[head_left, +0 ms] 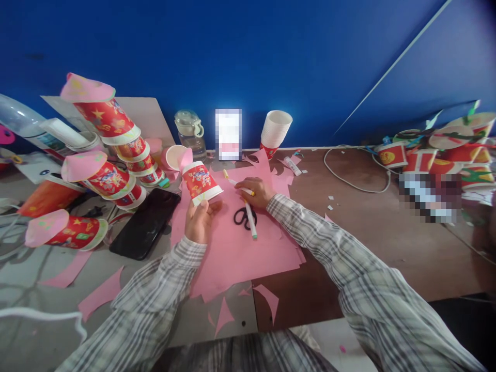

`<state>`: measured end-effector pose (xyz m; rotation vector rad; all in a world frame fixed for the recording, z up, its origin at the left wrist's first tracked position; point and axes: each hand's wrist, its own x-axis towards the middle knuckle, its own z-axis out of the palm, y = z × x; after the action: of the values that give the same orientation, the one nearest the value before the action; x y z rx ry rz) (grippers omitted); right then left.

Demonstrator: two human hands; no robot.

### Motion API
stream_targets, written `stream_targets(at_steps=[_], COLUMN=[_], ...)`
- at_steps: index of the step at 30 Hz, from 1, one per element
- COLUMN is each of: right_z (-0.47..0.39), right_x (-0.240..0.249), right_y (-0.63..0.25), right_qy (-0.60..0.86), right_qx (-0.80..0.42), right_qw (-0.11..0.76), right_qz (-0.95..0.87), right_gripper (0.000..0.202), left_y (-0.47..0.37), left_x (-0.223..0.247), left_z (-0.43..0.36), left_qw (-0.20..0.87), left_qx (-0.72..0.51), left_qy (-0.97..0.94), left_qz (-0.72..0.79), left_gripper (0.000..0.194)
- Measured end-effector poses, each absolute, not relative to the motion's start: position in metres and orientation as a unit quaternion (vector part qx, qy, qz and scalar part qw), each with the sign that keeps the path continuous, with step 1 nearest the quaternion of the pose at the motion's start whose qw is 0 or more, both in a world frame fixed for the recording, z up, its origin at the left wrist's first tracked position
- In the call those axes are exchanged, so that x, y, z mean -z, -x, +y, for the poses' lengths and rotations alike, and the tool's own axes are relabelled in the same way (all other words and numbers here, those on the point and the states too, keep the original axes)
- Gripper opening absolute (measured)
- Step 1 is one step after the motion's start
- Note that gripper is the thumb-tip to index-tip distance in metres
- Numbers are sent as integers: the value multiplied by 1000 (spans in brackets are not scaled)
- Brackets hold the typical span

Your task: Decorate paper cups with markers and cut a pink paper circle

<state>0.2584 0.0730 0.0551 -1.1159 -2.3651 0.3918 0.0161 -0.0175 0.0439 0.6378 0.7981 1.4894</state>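
Left hand [198, 225]: palm up, thumb and fingers pinching a red paper cup [200, 181] by its wide rim; cup tilted, left of centre, over the pink sheets [236, 263]. A pink paper piece [186, 159] shows at its narrow end. Right hand [258, 191]: fingers drawn together on a white marker [232, 181] mid-frame, right of the cup and apart from it (capped or not, can't tell). Step, as I read it: taking the marker in hand with the cup held. Next move likely calls for a steady cup and firm hold on the barrel. Just below the right hand, black scissors [236, 219] under a green-ended marker [251, 222]. Farther out: dark phone [145, 225] at left, pink-topped cup tower [103, 116] upper left.
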Motion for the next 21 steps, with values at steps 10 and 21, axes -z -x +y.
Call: stream_targets(at_steps=[10,21], right_z=[89,99], right_x=[-49,-57], right_y=[-250,-244], right_qy=[405,393], right_qx=[-117,-109], right_qw=[216,167], right_qz=[-880,-898], right_gripper=[30,43], left_y=[-30,-28], left_x=[-58,-56], left_z=[-25,-26], left_qw=[596,595], left_qx=[-672,-661], left_qy=[-258,-275], left_qz=[356,366], left_gripper=[63,62])
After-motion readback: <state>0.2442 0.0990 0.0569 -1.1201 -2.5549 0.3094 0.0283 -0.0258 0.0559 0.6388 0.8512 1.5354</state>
